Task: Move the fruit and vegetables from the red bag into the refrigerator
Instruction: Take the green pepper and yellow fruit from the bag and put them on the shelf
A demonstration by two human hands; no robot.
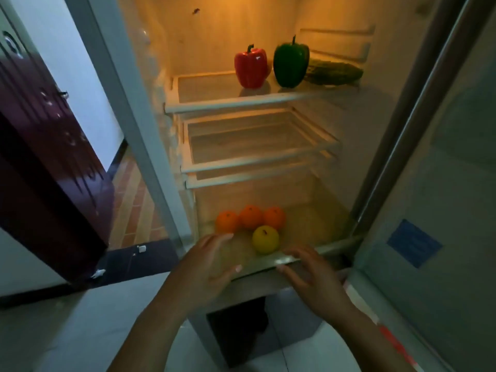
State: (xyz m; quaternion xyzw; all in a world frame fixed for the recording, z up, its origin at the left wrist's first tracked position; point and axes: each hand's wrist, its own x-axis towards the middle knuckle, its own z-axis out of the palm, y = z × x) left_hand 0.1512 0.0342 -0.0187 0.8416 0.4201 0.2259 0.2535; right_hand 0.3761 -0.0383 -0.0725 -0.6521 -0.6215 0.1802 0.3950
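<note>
The refrigerator stands open and lit from inside. On its top glass shelf [214,102] stand a red bell pepper [251,68] and a green bell pepper [291,64], with a bumpy green gourd [334,73] lying to their right. The clear bottom drawer [316,224] holds three oranges [251,216] and a yellow fruit [265,238]. My left hand [208,267] is spread flat against the drawer's front left. My right hand [311,277] rests with its fingers on the drawer's front rim. Neither hand holds any produce. The red bag is out of view.
Two bare glass shelves [257,146] sit between the top shelf and the drawer. The refrigerator door [440,210] hangs open on the right. A dark maroon door [51,162] stands at the left, with brick-patterned floor [134,208] behind it.
</note>
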